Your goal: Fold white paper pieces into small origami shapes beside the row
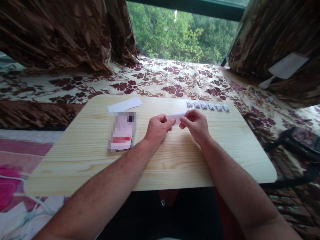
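A small strip of white paper (pixel 177 117) is held up above the wooden table between my two hands. My left hand (pixel 159 126) pinches its left end between thumb and fingers. At the other end, my right hand (pixel 196 124) grips the paper with thumb and fingertips. Just beyond my right hand, several small folded white paper pieces (pixel 211 106) stand in a row near the table's far edge. Whether the strip has a crease is too small to tell.
White paper strips (pixel 125 105) lie at the table's back left, with a blurred-out phone-like object (pixel 122 131) in front of them. The light wooden table (pixel 175 166) has rounded corners. Patterned cloth (pixel 172 78) covers the ledge behind it. A white lamp (pixel 287 66) stands at right.
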The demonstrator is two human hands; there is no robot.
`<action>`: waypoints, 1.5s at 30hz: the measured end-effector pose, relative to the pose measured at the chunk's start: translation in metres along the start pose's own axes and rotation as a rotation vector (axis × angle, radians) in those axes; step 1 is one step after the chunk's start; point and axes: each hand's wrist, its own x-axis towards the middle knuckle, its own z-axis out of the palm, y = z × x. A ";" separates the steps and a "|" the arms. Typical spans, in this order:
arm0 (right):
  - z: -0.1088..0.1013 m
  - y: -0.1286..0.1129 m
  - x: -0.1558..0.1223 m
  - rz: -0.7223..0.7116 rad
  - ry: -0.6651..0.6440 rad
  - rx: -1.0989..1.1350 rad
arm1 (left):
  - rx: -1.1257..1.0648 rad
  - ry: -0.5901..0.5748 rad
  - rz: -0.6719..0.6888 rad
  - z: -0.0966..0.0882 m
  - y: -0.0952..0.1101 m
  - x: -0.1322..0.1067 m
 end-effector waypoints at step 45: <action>0.005 0.008 0.002 -0.022 0.106 0.188 | 0.060 -0.046 0.033 0.003 0.005 -0.003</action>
